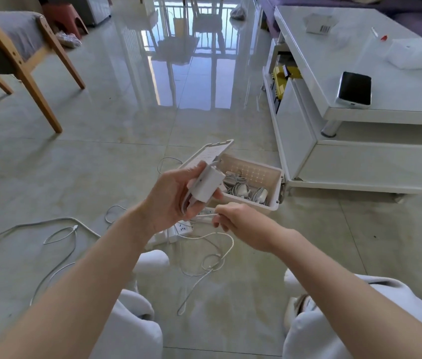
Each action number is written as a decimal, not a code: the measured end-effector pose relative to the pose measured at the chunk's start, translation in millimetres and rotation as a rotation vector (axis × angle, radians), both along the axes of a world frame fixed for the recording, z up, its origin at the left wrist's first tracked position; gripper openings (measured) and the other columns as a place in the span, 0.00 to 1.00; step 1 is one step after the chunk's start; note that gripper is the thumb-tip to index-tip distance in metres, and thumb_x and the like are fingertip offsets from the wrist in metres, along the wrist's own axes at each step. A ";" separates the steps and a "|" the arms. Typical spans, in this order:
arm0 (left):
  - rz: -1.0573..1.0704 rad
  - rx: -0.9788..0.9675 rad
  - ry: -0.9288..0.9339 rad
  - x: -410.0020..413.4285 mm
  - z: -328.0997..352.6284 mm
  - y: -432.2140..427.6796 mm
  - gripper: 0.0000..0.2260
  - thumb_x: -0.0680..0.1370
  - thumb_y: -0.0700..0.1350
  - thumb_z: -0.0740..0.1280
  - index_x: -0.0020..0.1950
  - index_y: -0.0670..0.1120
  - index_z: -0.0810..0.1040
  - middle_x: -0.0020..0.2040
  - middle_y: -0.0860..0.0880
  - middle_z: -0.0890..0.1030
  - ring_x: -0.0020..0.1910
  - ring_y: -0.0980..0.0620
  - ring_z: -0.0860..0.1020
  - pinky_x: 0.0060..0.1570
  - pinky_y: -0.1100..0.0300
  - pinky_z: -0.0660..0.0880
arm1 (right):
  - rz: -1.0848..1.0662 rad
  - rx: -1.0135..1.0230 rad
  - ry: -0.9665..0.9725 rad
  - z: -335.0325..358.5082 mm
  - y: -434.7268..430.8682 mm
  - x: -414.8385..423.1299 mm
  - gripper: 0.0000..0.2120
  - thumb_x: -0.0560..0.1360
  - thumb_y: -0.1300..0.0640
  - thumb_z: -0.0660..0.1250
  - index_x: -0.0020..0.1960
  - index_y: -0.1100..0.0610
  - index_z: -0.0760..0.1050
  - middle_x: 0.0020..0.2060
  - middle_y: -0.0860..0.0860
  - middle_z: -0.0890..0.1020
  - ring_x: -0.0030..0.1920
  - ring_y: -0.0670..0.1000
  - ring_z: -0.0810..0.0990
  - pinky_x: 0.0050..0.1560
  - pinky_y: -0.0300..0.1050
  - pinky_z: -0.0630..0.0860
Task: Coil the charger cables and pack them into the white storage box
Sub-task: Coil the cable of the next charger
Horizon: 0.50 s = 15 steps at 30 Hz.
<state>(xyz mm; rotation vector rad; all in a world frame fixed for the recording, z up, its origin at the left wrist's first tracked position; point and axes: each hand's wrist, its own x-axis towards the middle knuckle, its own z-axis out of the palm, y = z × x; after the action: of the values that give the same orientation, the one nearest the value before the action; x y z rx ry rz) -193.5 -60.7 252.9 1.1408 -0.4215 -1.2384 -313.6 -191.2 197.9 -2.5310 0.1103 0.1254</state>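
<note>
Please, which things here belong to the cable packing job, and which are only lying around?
Job: white charger, held by left hand; its cable, pinched by right hand; white storage box; loose floor cables.
Lying about: phone, coffee table, wooden chair, red stool.

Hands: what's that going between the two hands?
A thin white cable runs from the charger in the left hand to the pinching right hand; head view.
</note>
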 end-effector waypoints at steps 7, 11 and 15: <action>-0.240 0.143 -0.441 5.8 1.1 9.3 0.15 0.74 0.53 0.62 0.46 0.41 0.77 0.36 0.42 0.81 0.19 0.53 0.63 0.16 0.66 0.58 | -0.030 -0.128 -0.006 -6.5 -27.1 2.8 0.08 0.80 0.62 0.57 0.43 0.54 0.68 0.38 0.41 0.70 0.41 0.46 0.73 0.42 0.37 0.66; -0.242 0.300 -0.668 5.7 0.3 15.6 0.15 0.76 0.55 0.65 0.44 0.43 0.77 0.38 0.40 0.82 0.20 0.52 0.63 0.17 0.66 0.57 | -0.066 -0.168 -0.038 -2.4 -32.7 1.5 0.08 0.80 0.61 0.57 0.44 0.52 0.68 0.42 0.46 0.72 0.42 0.49 0.74 0.41 0.38 0.67; -0.158 0.468 -1.010 11.1 -9.4 20.4 0.12 0.77 0.54 0.65 0.39 0.47 0.75 0.33 0.48 0.78 0.23 0.56 0.67 0.22 0.65 0.64 | -0.225 -0.258 -0.142 6.8 -30.2 -1.4 0.13 0.81 0.50 0.55 0.47 0.56 0.73 0.40 0.46 0.75 0.39 0.48 0.73 0.37 0.44 0.68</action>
<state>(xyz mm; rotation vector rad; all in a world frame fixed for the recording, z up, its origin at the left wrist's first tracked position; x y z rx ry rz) -182.4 -40.2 243.5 2.1556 -1.0135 -0.8199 -315.0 -221.4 204.7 -2.7518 0.3741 -0.1679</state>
